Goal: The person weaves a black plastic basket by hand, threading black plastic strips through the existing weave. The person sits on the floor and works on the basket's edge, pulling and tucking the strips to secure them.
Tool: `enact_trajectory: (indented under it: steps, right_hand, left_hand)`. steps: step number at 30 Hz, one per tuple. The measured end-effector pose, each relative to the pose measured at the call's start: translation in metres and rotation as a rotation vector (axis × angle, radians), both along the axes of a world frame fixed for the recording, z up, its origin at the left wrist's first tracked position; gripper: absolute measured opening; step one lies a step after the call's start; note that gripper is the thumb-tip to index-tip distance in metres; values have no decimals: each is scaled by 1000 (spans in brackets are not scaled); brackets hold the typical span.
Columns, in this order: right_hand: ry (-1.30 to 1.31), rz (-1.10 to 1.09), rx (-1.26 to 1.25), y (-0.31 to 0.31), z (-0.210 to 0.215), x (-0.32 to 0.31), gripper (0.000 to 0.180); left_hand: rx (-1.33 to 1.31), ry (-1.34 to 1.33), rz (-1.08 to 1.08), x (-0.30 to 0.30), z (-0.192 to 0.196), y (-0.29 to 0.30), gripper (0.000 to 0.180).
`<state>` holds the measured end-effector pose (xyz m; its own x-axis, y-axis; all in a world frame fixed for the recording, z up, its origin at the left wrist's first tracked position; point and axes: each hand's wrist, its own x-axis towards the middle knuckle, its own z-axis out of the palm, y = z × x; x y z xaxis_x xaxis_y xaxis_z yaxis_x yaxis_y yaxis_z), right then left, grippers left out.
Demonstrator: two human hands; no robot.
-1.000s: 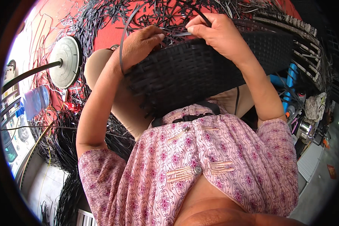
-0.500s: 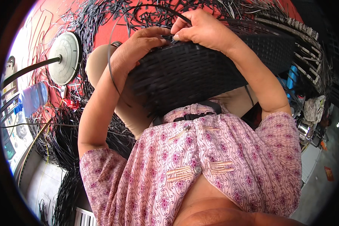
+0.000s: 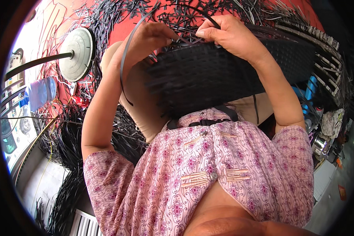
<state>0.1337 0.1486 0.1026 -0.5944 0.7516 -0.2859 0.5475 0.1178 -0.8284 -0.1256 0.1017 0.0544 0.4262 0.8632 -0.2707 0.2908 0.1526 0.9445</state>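
A dark woven piece [image 3: 204, 80], made of black plastic strips, rests across my lap and is partly blurred by motion. Above its far edge, my left hand [image 3: 153, 39] is closed, with thumb and fingertips pinching a thin strip end. To its right, my right hand [image 3: 234, 37] grips a long black plastic strip [image 3: 126, 59] between thumb and bent fingers. That strip loops up and over to the left, then hangs down past my left forearm. Both hands are close to the weave's far edge, where loose strip ends stick out.
Loose black strips [image 3: 69, 133] lie heaped on the left and across the red floor cover [image 3: 110, 33]. A round grey stand base [image 3: 76, 55] with a dark pole is at the left. Bundled strips [image 3: 322, 43] and a blue tube [image 3: 310, 88] are at the right.
My hands have drawn apart, the left one away from the weave's edge and the right one rightward. The strip's loop has shifted and now hangs nearer, along my left forearm. The view has shifted slightly.
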Motion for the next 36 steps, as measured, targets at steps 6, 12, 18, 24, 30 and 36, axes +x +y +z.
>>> enact_trajectory:
  steps: [6,12,18,24,30,36]
  right_hand:
    - [30,2,-1,-1,2,-10,19]
    - [21,24,-56,4,-3,-13,15]
    - [41,34,-136,3,0,-18,15]
    - [42,11,-168,7,-3,-19,14]
    - [80,-12,-198,7,-6,-21,15]
    - [88,-20,-203,9,-10,-19,15]
  left_hand:
    - [37,338,-101,-4,12,1,17]
    - [97,217,-170,-11,6,11,22]
    - [253,296,-356,-14,-1,21,27]
    - [253,298,-447,-13,12,31,30]
    - [378,373,-527,-16,18,30,27]
    - [434,391,-510,-15,22,27,25]
